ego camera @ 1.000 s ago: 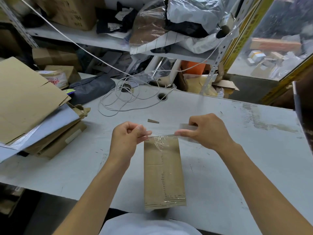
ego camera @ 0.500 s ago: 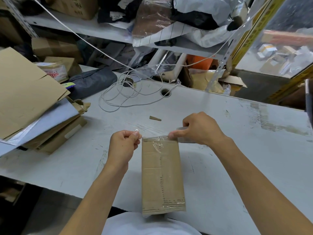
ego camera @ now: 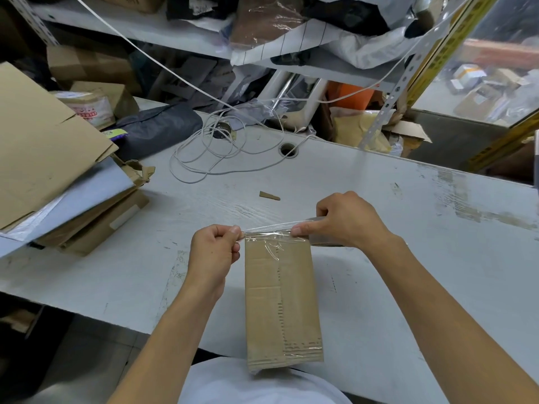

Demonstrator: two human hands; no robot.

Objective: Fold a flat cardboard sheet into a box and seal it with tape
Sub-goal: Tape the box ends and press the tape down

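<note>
Left to right: the left hand (ego camera: 214,252) pinches the free end of a clear strip of tape (ego camera: 267,230), stretched across the far end of the narrow brown cardboard box (ego camera: 281,304) lying on the grey counter (ego camera: 408,258); the right hand (ego camera: 347,220) grips the tape roll (ego camera: 320,231). Near end appears taped; the far seal remains unfinished.

- The box (ego camera: 281,304) lies on the table (ego camera: 379,287) at its near edge.
- The left hand (ego camera: 214,252) is at its far left corner, the right hand (ego camera: 347,221) at its far right.
- Stacked cardboard sheets (ego camera: 49,158) lie far left.
- A coiled cable (ego camera: 213,156) lies beyond the box.
</note>
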